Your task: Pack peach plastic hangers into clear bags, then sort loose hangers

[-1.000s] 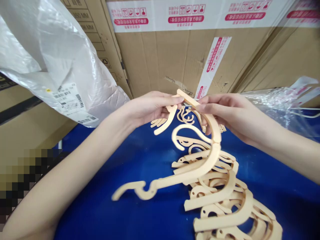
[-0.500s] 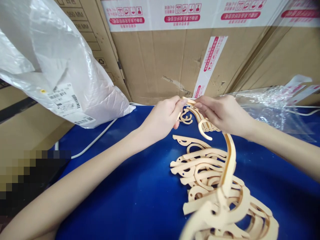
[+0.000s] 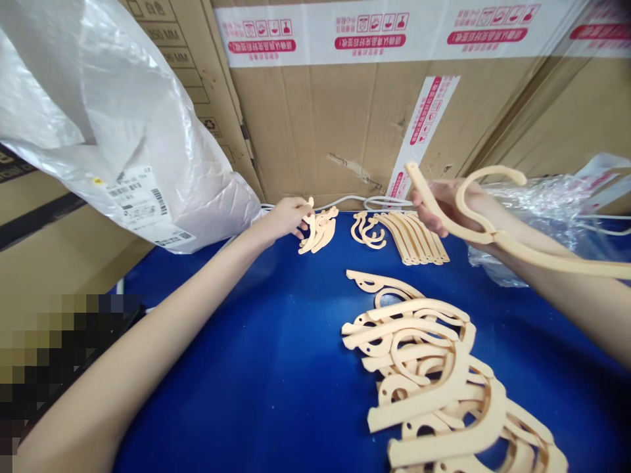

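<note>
My right hand (image 3: 451, 197) is raised at the right, its fingers closed around one arm of a beige plastic clothes hanger (image 3: 486, 236). The hanger's hook curls up over the hand, and its other arm runs past the right edge of the view. At the back of the table, the fingers of my left hand (image 3: 290, 218) pinch a small curved beige piece (image 3: 309, 230) at the edge of a small pile of like pieces (image 3: 325, 230). Beside that pile lie several loose hooks (image 3: 367, 230) and a row of hanger arms (image 3: 417, 240).
A big heap of beige hangers (image 3: 424, 355) covers the right front of the blue table (image 3: 236, 368). A white plastic bag (image 3: 162, 157) leans in from the left. Cardboard boxes (image 3: 315, 118) stand behind, with clear plastic wrap (image 3: 537, 197) at the right and a white cable (image 3: 345, 199) along the back.
My hands have come apart. The right has lifted the hanger up and to the right; the left has moved left to the small pile of curved pieces.
</note>
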`<state>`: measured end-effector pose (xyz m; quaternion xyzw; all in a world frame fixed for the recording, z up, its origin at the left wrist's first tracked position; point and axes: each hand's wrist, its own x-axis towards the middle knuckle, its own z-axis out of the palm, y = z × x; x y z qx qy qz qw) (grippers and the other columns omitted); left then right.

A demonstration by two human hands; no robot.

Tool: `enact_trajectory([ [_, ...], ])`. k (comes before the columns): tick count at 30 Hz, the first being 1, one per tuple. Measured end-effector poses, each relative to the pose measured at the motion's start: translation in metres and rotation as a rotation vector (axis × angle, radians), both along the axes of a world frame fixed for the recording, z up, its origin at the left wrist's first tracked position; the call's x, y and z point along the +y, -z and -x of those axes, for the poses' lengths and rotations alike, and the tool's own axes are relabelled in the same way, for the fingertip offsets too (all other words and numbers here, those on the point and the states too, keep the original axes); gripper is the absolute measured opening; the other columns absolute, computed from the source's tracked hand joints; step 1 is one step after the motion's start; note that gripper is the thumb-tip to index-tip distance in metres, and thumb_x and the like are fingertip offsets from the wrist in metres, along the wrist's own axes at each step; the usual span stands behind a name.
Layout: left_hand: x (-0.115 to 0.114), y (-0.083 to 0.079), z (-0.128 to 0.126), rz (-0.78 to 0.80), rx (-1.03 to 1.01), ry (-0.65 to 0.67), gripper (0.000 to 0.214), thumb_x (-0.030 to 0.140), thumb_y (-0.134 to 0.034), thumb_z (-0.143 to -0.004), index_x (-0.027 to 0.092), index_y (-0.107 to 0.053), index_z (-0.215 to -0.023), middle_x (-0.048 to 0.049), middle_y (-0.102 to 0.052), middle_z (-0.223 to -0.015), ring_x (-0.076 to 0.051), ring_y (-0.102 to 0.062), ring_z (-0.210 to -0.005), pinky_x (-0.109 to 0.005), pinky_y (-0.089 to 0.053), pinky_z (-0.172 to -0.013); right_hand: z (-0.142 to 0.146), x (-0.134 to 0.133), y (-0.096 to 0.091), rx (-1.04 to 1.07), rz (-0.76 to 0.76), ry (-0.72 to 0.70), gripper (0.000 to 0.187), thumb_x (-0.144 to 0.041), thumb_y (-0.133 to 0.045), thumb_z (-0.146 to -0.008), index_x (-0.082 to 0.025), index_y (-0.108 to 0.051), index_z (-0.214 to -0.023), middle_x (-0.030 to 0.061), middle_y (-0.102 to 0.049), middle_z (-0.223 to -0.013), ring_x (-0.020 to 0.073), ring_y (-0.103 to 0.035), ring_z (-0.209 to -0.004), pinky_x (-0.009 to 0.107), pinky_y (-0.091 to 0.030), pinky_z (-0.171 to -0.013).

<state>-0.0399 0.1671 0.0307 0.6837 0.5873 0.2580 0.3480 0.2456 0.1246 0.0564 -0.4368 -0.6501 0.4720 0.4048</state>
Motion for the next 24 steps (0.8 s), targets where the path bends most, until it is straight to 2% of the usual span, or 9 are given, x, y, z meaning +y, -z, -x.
enact_trajectory([
  [3,0.006,0.013,0.008,-0.067,0.071,-0.004,0.016,0.024,-0.058,-0.088,0.015,-0.062,-0.076,-0.0029,-0.062,-0.074,-0.015,-0.059,-0.067,-0.028,-0.05,-0.069,0.001,-0.004,-0.006,0.095,0.018,0.037,0.025,-0.043,-0.064,-0.084,-0.02,-0.063,-0.076,-0.0056,-0.045,-0.045,0.0063,-0.038,-0.041,0.025,-0.027,-0.04],
  [6,0.003,0.016,0.006,-0.233,0.122,-0.065,0.018,0.03,-0.068,-0.083,0.015,-0.065,-0.092,-0.0085,-0.066,-0.1,-0.021,-0.062,-0.095,-0.035,-0.046,-0.091,0.002,-0.007,-0.009,0.187,0.035,0.112,0.017,-0.032,-0.056,-0.087,-0.019,-0.064,-0.08,-0.0056,-0.043,-0.048,0.0061,-0.038,-0.043,0.024,-0.029,-0.043],
  [8,-0.006,0.011,-0.003,-0.325,0.118,-0.061,0.027,0.039,-0.063,-0.088,0.016,-0.065,-0.103,-0.0095,-0.064,-0.115,-0.023,-0.059,-0.107,-0.036,-0.042,-0.098,0.002,-0.008,-0.009,0.234,0.043,0.198,0.017,-0.027,-0.052,-0.088,-0.018,-0.065,-0.084,-0.0037,-0.048,-0.053,0.0064,-0.04,-0.044,0.024,-0.029,-0.042],
  [10,-0.02,0.002,-0.018,-0.327,0.057,0.027,0.04,0.054,-0.049,-0.095,0.019,-0.068,-0.101,-0.006,-0.068,-0.111,-0.022,-0.061,-0.106,-0.034,-0.043,-0.095,0.003,-0.009,-0.008,0.281,0.012,0.313,0.016,-0.024,-0.051,-0.09,-0.017,-0.064,-0.086,-0.0002,-0.057,-0.063,0.0071,-0.048,-0.049,0.024,-0.035,-0.045],
  [15,-0.058,-0.017,-0.051,0.209,-0.347,0.313,0.068,0.071,-0.031,-0.095,0.021,-0.076,-0.085,-0.0061,-0.075,-0.101,-0.022,-0.064,-0.098,-0.03,-0.048,-0.08,0.005,-0.006,-0.004,0.388,-0.149,0.56,0.015,-0.016,-0.05,-0.09,-0.02,-0.057,-0.078,0.0048,-0.066,-0.084,0.0109,-0.067,-0.077,0.026,-0.053,-0.074],
  [17,-0.066,-0.021,-0.055,0.392,-0.529,0.353,0.057,0.065,-0.042,-0.095,0.02,-0.074,-0.084,-0.006,-0.074,-0.102,-0.019,-0.065,-0.093,-0.026,-0.049,-0.075,0.005,-0.005,-0.004,0.404,-0.176,0.601,0.011,-0.011,-0.055,-0.084,-0.02,-0.056,-0.077,0.0033,-0.064,-0.082,0.0127,-0.07,-0.083,0.029,-0.055,-0.082],
  [19,-0.067,-0.024,-0.056,0.483,-0.724,0.296,0.03,0.042,-0.058,-0.095,0.017,-0.07,-0.085,-0.0053,-0.073,-0.101,-0.014,-0.066,-0.088,-0.023,-0.05,-0.074,0.006,-0.006,-0.004,0.409,-0.206,0.618,0.014,-0.008,-0.06,-0.077,-0.021,-0.054,-0.077,0.0003,-0.062,-0.078,0.0141,-0.071,-0.085,0.031,-0.056,-0.086],
  [21,-0.067,-0.027,-0.055,0.488,-0.9,0.185,0.009,0.016,-0.06,-0.091,0.014,-0.066,-0.085,-0.0053,-0.072,-0.1,-0.012,-0.069,-0.087,-0.023,-0.053,-0.08,0.007,-0.007,-0.005,0.405,-0.24,0.618,0.019,-0.007,-0.065,-0.071,-0.022,-0.053,-0.075,-0.0011,-0.062,-0.077,0.015,-0.071,-0.085,0.032,-0.057,-0.085],
  [24,-0.066,-0.033,-0.053,0.442,-1.018,0.081,0.016,-0.003,-0.052,-0.085,0.01,-0.06,-0.088,-0.0093,-0.071,-0.105,-0.018,-0.074,-0.094,-0.031,-0.054,-0.093,0.006,-0.012,-0.005,0.295,-0.33,0.549,0.026,-0.007,-0.07,-0.065,-0.023,-0.052,-0.075,-0.0013,-0.065,-0.08,0.0145,-0.069,-0.079,0.031,-0.058,-0.076],
])
